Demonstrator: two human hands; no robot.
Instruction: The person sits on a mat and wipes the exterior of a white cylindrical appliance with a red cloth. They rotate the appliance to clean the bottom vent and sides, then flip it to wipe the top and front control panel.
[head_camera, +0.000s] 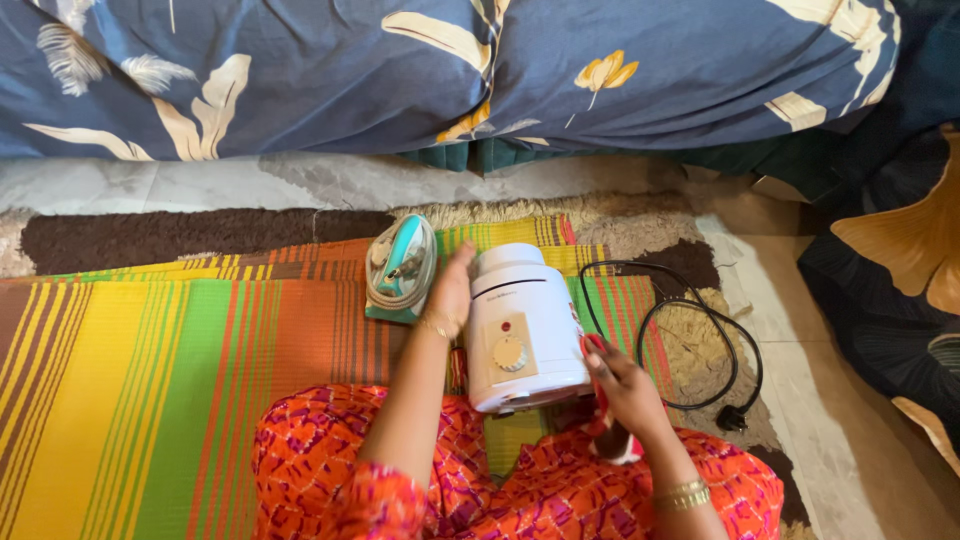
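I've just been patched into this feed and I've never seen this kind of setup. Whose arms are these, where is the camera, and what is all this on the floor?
There is no machine here. The one picture comes from a camera worn on a person's head, looking down at their own lap and two bare hands. The person sits on a striped mat in orange, green and yellow, laid over a shaggy rug.

In front of them stands a white appliance base with a round dial on its face. The left hand rests against its upper side. The right hand holds a red and white cloth against its lower side.

Beside the left hand a teal and white clothes iron lies on the mat. A black power cord loops on the right, ending in a plug. Blue flowered bedding fills the top.
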